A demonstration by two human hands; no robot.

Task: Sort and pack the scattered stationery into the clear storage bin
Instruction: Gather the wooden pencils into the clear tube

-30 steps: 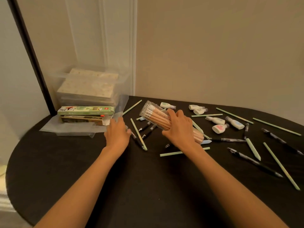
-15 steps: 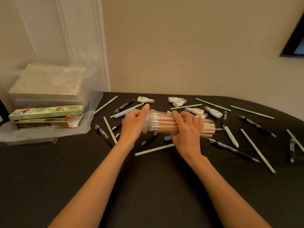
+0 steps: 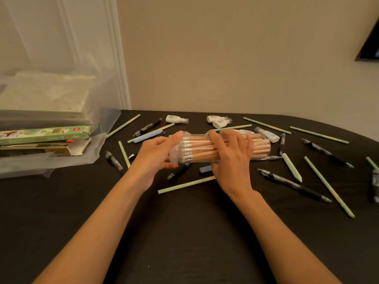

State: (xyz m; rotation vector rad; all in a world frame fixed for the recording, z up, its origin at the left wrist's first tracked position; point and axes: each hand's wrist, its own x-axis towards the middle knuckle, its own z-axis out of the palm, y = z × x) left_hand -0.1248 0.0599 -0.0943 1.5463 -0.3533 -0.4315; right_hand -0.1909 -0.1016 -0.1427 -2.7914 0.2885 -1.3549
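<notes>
Centrally, in the head view, a clear tube of pencils (image 3: 196,149) lies horizontal between both hands, close over the black table (image 3: 184,232); whether it touches the surface cannot be told. The left hand (image 3: 152,158) grips the capped end, with a finger along the top and the thumb beneath. The right hand (image 3: 231,160) curls over the tube's middle, its fingers wrapped across the top.

At the left edge stands the clear storage bin (image 3: 106,119), its translucent wall near the table's far edge, where the table meets the wall (image 3: 225,58). A green box (image 3: 45,134) rests on an open carton (image 3: 47,149) at the bin's near side. Whether these sit inside the bin or on a clear sheet in front of it cannot be told.

Between the bin and the left hand runs a strip of table crossed by a black pen (image 3: 114,159) and a green pencil (image 3: 124,153). Behind and to the right of the tube, loose items crowd the surface: correction tapes (image 3: 176,119), more green pencils (image 3: 328,186) and more black pens (image 3: 294,185). A long green pencil (image 3: 185,185) lies just below the hands, with a small blue piece (image 3: 205,169) beside the right hand.

Nearer the viewer, the black surface carries only the two forearms. The table's far edge curves down toward the right.
</notes>
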